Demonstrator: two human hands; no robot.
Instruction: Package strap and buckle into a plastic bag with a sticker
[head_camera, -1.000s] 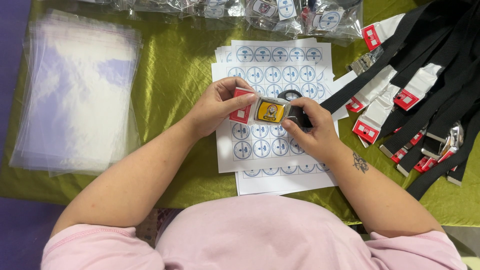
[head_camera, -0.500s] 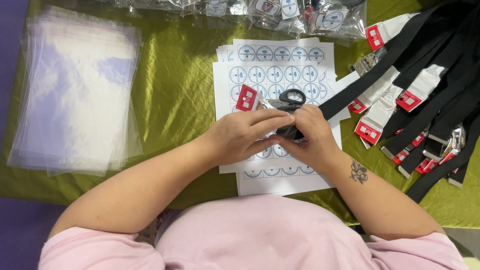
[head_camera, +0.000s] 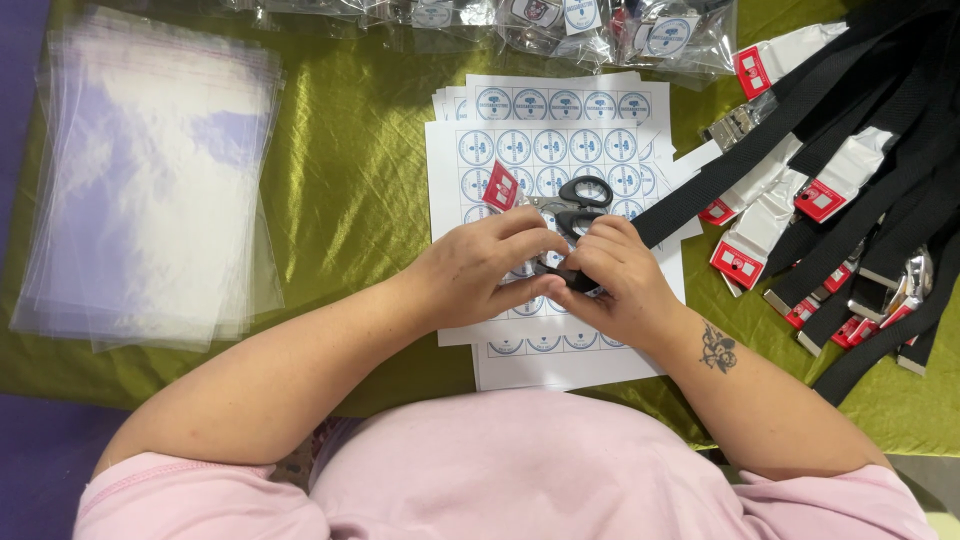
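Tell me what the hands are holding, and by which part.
Both the left hand and right hand pinch a small dark item between their fingertips; it is mostly hidden, so the exact part cannot be told. Scissors lie beside them.

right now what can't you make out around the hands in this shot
- Head view: the small thing between the left hand and right hand is covered by the fingers; what it is and how the grip sits cannot be told.
- Scissors: blades hidden behind the hands.
- Sticker sheets: round prints too small to read.
- Black straps: ends cut off by the right edge.
- Packed bags: cut off by the top edge.
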